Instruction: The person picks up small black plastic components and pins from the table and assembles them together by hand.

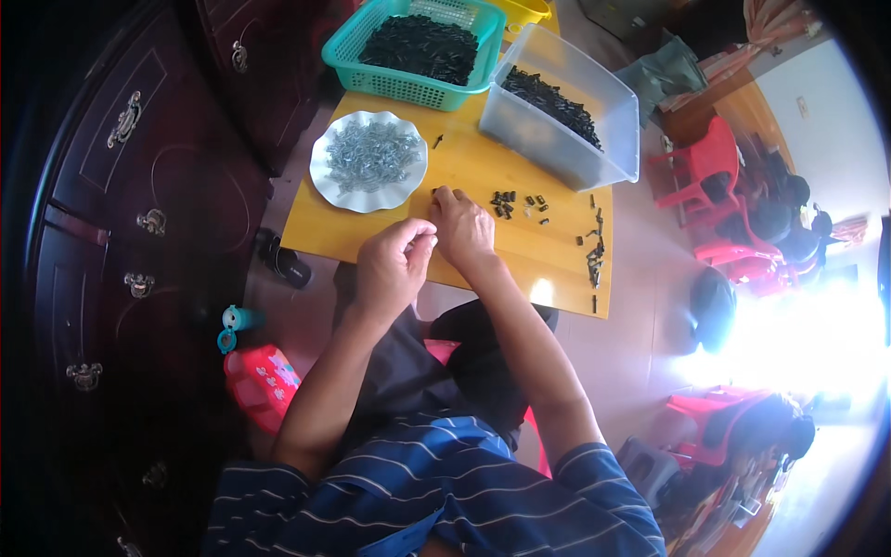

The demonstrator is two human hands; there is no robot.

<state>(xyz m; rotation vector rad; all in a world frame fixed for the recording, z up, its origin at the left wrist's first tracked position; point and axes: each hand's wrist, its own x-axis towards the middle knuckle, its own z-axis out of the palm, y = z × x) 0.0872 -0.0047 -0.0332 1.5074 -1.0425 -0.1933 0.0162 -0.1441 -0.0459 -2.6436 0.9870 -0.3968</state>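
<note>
With the left hand's (395, 260) grip pinched together and the right hand's (466, 228) curled, contents unclear in both, steady them above the worktop (538, 249), avoiding the black pieces (504, 198) at two o'clock.

Near the middle of the frame, the left hand (397, 258) has its thumb and forefinger pinched together just beside the right hand (462, 227), whose fingers curl down at the wooden table (549, 256). Up and left of them sits a scalloped white plate (322, 181) of small clear pieces (373, 156), below a green basket (390, 85) at the top. Right of that basket, a translucent bin (538, 153) holds black pieces (557, 107), and a cluster of dark parts (504, 198) lies below it.
</note>
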